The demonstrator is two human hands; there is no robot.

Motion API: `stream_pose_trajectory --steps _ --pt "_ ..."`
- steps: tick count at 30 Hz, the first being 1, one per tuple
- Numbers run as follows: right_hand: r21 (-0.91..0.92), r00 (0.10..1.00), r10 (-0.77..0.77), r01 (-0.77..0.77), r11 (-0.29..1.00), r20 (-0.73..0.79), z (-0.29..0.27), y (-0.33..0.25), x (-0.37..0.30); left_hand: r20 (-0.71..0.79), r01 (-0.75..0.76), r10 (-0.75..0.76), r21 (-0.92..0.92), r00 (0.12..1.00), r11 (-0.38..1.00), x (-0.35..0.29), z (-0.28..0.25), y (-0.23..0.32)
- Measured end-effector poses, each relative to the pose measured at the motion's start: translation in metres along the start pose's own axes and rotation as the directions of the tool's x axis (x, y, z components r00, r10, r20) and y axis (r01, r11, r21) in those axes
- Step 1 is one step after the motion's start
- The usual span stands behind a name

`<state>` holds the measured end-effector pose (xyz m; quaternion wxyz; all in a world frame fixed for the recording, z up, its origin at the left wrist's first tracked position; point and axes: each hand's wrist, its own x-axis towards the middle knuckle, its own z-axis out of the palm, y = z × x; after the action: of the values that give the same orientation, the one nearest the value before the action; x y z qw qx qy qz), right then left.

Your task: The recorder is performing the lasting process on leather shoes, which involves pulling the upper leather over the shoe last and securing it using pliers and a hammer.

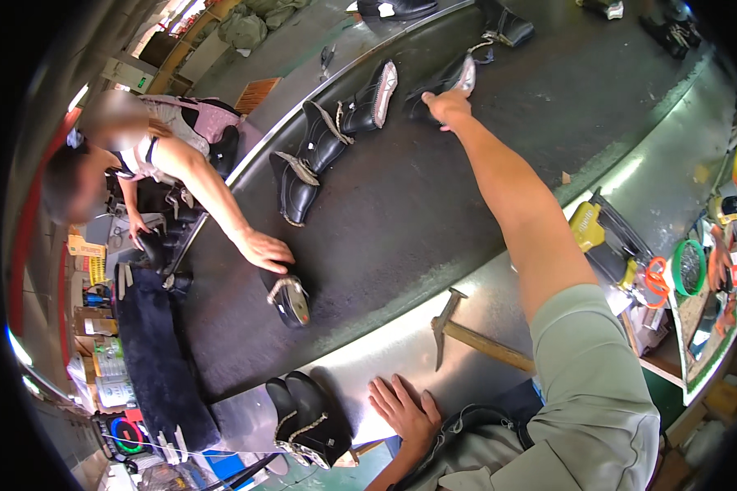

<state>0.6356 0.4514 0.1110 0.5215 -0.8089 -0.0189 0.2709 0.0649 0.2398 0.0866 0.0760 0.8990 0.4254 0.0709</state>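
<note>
My right arm stretches far across the dark conveyor belt. At its end my right hand is closed on the rear part of a black shoe, whose pale sole edge faces away from me; my palm hides part of the grip. Close to my body, my left hand lies flat with fingers spread on the shiny metal ledge, holding nothing. Left of it stands a pair of black boots with rope-like trim. A hammer with a wooden handle lies on the ledge between my arms.
Across the belt a co-worker's hand touches another black shoe. More black shoes lie along the far side. At right are a yellow-and-black tool, orange-handled scissors and a green-rimmed round container. Dark fleece covers the left end.
</note>
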Motion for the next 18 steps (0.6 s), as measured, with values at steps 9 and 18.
stream_pose_trajectory --steps 9,18 --pt "0.681 0.681 -0.256 -0.476 0.557 0.686 -0.016 0.057 -0.196 -0.114 -0.031 0.029 -0.016 0.993 0.999 -0.007 -0.004 -0.005" --pt "0.471 0.045 -0.674 -0.750 0.465 0.737 0.011 0.097 -0.437 -0.201 -0.061 0.008 -0.262 0.980 0.963 -0.020 0.003 -0.035"
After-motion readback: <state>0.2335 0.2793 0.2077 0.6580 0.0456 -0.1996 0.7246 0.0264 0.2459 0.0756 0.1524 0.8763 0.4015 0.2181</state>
